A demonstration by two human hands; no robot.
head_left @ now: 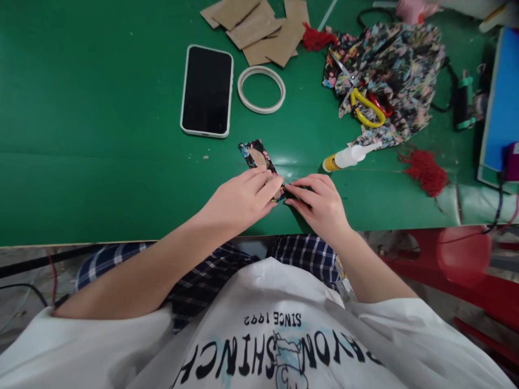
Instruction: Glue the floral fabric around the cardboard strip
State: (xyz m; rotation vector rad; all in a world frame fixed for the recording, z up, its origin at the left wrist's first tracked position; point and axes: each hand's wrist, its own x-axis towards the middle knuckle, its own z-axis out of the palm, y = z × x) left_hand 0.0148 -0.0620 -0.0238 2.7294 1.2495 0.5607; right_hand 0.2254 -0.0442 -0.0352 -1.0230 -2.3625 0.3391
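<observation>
A small rectangular piece of card wrapped at its edges in dark floral fabric (259,153) lies on the green table (101,124), brown card showing in its middle. My left hand (243,197) rests over its near part, fingers closed on it and pressing it down. At the piece's right end, my right hand (318,202) pinches the fabric edge between thumb and fingers. The fingertips of both hands nearly meet there, and the left fingers hide part of the piece.
Beyond my hands are a phone (207,91), a tape roll (261,89) and brown card pieces (255,27). To the right lie a glue bottle (344,158), yellow-handled scissors (367,108) on floral fabric (405,70), and red tassels (425,172). The table's front edge is close to my body.
</observation>
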